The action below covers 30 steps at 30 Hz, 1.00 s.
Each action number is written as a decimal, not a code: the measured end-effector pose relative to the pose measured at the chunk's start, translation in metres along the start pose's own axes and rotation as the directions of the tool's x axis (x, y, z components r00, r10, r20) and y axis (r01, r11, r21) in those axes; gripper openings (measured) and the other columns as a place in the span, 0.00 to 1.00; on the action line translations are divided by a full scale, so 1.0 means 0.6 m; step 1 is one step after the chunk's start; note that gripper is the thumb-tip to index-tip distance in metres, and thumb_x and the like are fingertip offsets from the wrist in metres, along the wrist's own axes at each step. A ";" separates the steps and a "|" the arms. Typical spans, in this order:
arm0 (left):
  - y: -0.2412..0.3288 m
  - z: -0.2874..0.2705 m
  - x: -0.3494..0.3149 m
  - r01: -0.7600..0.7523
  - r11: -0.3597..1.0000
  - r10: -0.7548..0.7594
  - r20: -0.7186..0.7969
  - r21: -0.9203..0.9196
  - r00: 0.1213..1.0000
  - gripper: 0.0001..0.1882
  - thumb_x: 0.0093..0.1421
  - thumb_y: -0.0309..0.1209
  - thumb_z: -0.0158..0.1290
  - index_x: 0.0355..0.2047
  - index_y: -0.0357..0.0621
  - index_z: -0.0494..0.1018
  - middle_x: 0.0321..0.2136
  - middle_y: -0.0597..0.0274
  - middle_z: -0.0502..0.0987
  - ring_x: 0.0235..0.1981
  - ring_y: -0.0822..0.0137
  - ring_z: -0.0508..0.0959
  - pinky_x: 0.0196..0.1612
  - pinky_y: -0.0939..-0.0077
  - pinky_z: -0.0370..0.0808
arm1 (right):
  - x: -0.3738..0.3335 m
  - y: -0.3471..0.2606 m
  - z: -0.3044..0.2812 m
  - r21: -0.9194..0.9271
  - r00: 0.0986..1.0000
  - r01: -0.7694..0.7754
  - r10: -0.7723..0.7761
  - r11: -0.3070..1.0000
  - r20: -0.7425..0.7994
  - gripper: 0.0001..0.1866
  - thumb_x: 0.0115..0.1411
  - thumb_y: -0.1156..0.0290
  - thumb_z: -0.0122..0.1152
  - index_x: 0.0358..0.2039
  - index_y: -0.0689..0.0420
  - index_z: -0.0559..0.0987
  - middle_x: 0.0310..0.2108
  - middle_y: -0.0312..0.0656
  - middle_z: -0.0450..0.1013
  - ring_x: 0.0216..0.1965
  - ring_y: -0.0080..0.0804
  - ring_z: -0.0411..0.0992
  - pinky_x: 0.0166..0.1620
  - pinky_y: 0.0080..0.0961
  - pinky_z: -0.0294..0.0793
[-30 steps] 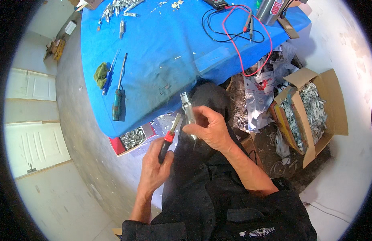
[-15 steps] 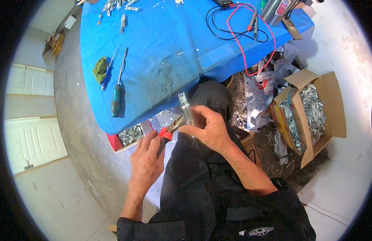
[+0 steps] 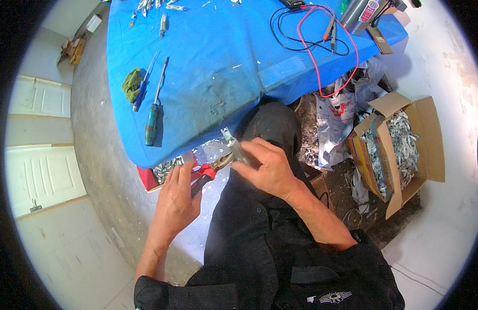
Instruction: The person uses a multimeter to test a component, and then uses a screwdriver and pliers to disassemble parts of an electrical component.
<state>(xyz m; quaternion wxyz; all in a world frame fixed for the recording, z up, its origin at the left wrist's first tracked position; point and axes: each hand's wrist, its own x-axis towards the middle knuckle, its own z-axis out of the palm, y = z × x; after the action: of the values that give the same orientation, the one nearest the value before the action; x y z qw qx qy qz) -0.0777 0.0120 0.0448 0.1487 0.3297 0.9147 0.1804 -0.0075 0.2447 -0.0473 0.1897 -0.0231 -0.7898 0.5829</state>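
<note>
My left hand (image 3: 176, 194) is closed around the dark handles of a pair of pliers (image 3: 221, 161) with red at the grips. The jaws reach to the side of a small silvery metal piece (image 3: 229, 137), elongated and with a notched upper end. My right hand (image 3: 267, 168) grips that piece between thumb and fingers, which hide its lower part. Both hands are above my lap, just off the front edge of the blue-covered table (image 3: 197, 67). Whether the jaws bite on the piece is too small to tell.
On the table lie a teal-handled screwdriver (image 3: 151, 125), a blue tool (image 3: 140, 95), a green cloth (image 3: 131, 85), test leads (image 3: 321, 31) and a metal flask (image 3: 359, 16). Below the edge sits a red-sided box (image 3: 147, 177) of metal parts; right, a cardboard box (image 3: 427, 139) of metal scraps.
The metal piece now leans more to the left. My left hand with the pliers has shifted slightly left, and the whole view has moved a little.
</note>
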 end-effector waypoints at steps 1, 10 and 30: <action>-0.001 -0.003 0.002 0.027 0.999 -0.026 0.033 -0.041 0.999 0.25 0.55 0.22 0.62 0.54 0.35 0.71 0.43 0.45 0.77 0.46 0.42 0.78 0.51 0.48 0.74 | -0.003 0.001 0.003 -0.005 0.999 0.036 -0.036 0.999 -0.006 0.21 0.55 0.72 0.77 0.47 0.64 0.81 0.35 0.49 0.76 0.33 0.49 0.77 0.37 0.39 0.77; -0.018 0.022 -0.011 0.027 0.998 -0.029 0.038 0.056 0.999 0.19 0.58 0.23 0.62 0.50 0.36 0.75 0.37 0.45 0.79 0.42 0.41 0.80 0.47 0.48 0.77 | -0.009 -0.002 0.017 -0.084 0.994 0.101 -0.096 0.991 0.056 0.19 0.56 0.74 0.76 0.45 0.65 0.80 0.33 0.50 0.73 0.33 0.53 0.76 0.35 0.42 0.76; -0.036 0.071 -0.014 0.046 0.983 -0.051 -0.023 -0.176 0.998 0.17 0.58 0.23 0.63 0.48 0.38 0.76 0.35 0.44 0.81 0.37 0.39 0.82 0.41 0.48 0.79 | -0.005 -0.004 0.000 0.239 0.961 -0.276 0.259 0.931 0.101 0.14 0.62 0.71 0.73 0.44 0.66 0.83 0.31 0.37 0.76 0.29 0.20 0.71 0.33 0.24 0.71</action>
<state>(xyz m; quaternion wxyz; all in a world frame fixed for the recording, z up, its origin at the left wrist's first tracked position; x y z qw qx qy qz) -0.0667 0.0008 -0.0012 0.1688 0.2902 0.9051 0.2609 -0.0046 0.2431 -0.0460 0.0829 -0.0864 -0.7053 0.6987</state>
